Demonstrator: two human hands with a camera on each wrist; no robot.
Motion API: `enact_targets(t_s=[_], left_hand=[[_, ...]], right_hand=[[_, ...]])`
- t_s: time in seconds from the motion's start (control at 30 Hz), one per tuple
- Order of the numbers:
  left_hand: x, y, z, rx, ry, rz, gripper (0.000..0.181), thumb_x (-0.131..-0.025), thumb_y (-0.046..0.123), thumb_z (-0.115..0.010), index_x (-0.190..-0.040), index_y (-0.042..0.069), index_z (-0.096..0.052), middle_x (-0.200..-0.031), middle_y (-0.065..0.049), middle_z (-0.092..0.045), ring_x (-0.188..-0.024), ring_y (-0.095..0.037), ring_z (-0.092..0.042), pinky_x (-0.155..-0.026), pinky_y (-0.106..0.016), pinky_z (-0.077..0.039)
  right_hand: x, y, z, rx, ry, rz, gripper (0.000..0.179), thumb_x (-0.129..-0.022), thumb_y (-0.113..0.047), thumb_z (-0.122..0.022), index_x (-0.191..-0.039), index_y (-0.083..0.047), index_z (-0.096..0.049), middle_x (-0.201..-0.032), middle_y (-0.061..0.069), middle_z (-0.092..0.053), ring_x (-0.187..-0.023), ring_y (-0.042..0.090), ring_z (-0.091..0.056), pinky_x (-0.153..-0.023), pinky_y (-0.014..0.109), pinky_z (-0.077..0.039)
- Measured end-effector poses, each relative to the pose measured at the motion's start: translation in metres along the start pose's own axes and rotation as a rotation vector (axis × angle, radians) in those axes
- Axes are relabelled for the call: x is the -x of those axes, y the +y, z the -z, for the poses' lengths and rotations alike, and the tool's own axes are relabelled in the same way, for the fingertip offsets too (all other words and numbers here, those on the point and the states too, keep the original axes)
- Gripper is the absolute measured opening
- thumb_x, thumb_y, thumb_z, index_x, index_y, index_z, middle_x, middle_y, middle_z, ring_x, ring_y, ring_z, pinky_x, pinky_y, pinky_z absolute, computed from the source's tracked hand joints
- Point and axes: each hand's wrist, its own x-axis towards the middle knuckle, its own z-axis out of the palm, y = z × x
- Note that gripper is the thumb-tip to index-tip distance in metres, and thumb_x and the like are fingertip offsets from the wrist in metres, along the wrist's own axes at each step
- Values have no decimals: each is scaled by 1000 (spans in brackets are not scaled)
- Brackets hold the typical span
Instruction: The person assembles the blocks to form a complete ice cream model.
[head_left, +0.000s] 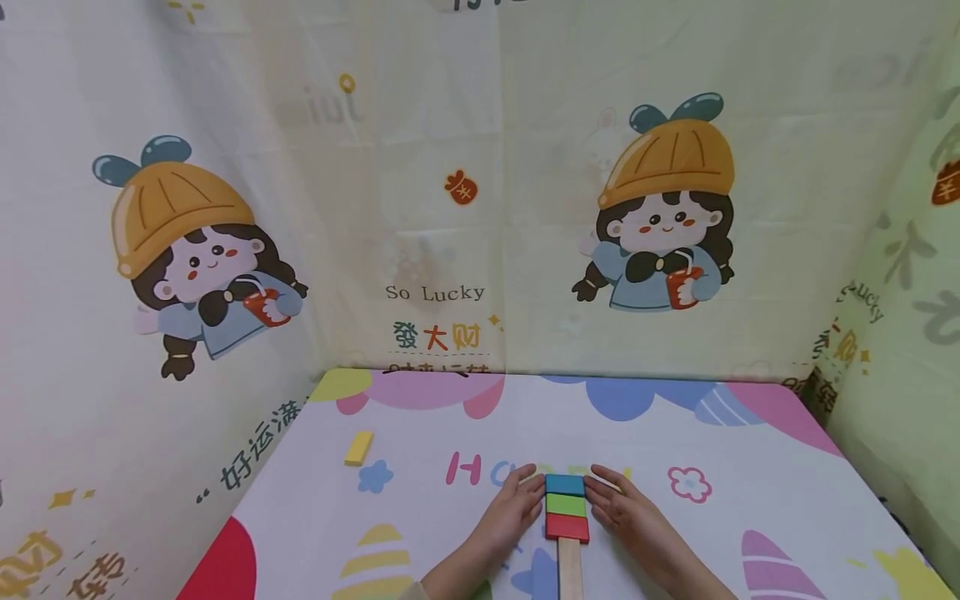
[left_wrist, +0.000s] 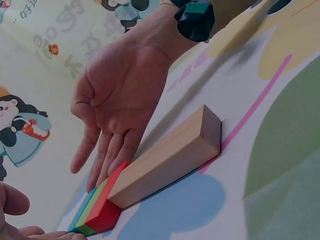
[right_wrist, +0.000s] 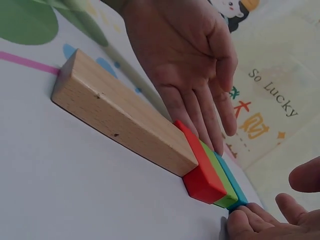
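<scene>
Three painted blocks, a blue block (head_left: 564, 483), a green block (head_left: 566, 504) and a red block (head_left: 567, 527), lie side by side in a row on the table. A long plain wooden block (head_left: 570, 571) lies lengthwise with its far end against the red one, as the right wrist view shows. My left hand (head_left: 507, 515) flanks the row on the left, its straight fingers touching the block ends. On the opposite side, my right hand (head_left: 628, 517) has its fingertips at the right ends of the blue and green blocks. Both palms face inward.
A yellow block (head_left: 359, 448) lies apart toward the back left of the table. The white tabletop (head_left: 637, 454) carries colourful printed shapes and letters. Printed cloth (head_left: 540, 208) hangs behind it and along both sides.
</scene>
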Motion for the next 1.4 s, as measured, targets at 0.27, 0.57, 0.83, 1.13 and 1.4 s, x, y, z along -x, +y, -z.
enact_targets(t_s=[0.27, 0.57, 0.83, 1.13, 1.4], left_hand=[[10, -1, -3, 42, 1, 20, 49, -101, 22, -43, -146, 7, -31, -149, -16, -38, -138, -30, -35, -106, -43, -37], [10, -3, -4, 36, 23, 39, 51, -101, 26, -44, -145, 4, -35, -145, -16, -43, -135, -30, -39, -105, -44, -40], [10, -7, -4, 20, 5, 7, 49, -102, 25, -42, -145, 5, -34, -147, -15, -41, -137, -30, -37, -106, -44, -38], [13, -10, -3, -25, -35, -27, 50, -101, 21, -40, -147, 4, -31, -150, -15, -37, -139, -30, -34, -107, -45, -36], [14, -10, 2, -117, -27, -57, 51, -100, 22, -42, -147, 4, -32, -149, -13, -40, -137, -28, -37, -109, -47, -33]], right_hand=[[2, 7, -2, -26, 4, 5, 58, -93, -3, -35, -148, 0, -17, -153, 27, -22, -141, 38, -25, -110, 43, -32], [3, 8, -2, -33, -13, -6, 61, -89, 0, -33, -148, 2, -17, -154, 26, -18, -141, 39, -22, -109, 43, -33], [3, 9, 1, -10, -39, -27, 60, -89, 0, -34, -147, 4, -20, -154, 26, -19, -141, 38, -24, -105, 37, -40], [8, 7, -3, 179, -19, -93, 56, -99, -28, -46, -146, -1, -31, -153, 29, -19, -140, 45, -21, -106, 54, -36], [16, 3, -10, 352, -16, -18, 49, -99, -25, -46, -142, -4, -38, -149, 30, -27, -136, 48, -27, -103, 58, -36]])
